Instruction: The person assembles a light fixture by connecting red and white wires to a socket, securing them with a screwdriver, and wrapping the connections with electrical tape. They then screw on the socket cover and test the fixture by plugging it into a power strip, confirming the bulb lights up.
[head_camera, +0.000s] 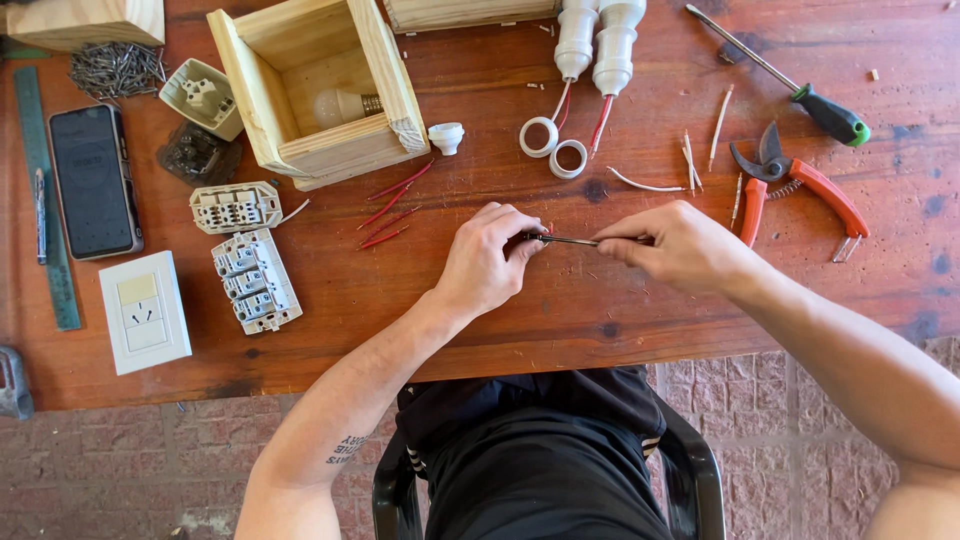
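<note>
Both hands (585, 250) pinch a thin dark wire (570, 240) above the wooden table (500, 320).

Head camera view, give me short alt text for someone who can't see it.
Two bare hands, left hand and right hand, pinch a thin dark wire between them over a reddish wooden table. An open pale wooden box holding a light bulb sits behind, orange-handled pliers at right.

2 white lamp sockets (595, 40) at top centre, each w/ 1 white ring (540, 137) below, so 2 rings. 1 wooden box (318, 85) in upper left w/ 1 bulb (337, 105) inside. 1 black phone (93, 180) and 1 white switch plate (145, 312) at left. 1 screwdriver (780, 75) and 1 orange pliers (800, 185) at upper right. Approx. 4 red wire pieces (392, 210) in the middle. 1 pile of nails (115, 68) at top left
</note>
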